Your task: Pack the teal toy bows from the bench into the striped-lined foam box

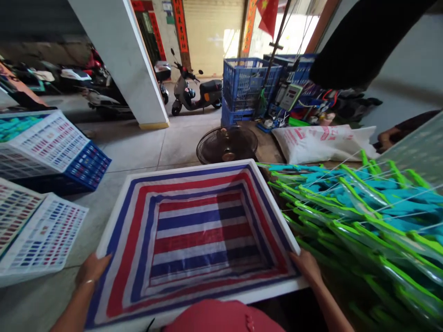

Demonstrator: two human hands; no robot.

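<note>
Low in the middle, the left hand [92,269] and right hand [306,265] hold the sides of a big striped box [200,228]. Past it is a round fan [226,146], with green things [360,216] on the right.

A scooter [207,88] (grey, with orange) stands beside stacked blue crates [238,85].

- Floor [187,138]: pale grey, thin dark seams.
- On floor, left: blue crate [92,161]; white openwork crate [50,235] near it, underside not clear.
- On floor, farther back: dark scooter [199,92], upright.
- Brown surface [268,138], right: printed white sack [311,143] lying on it.
</note>
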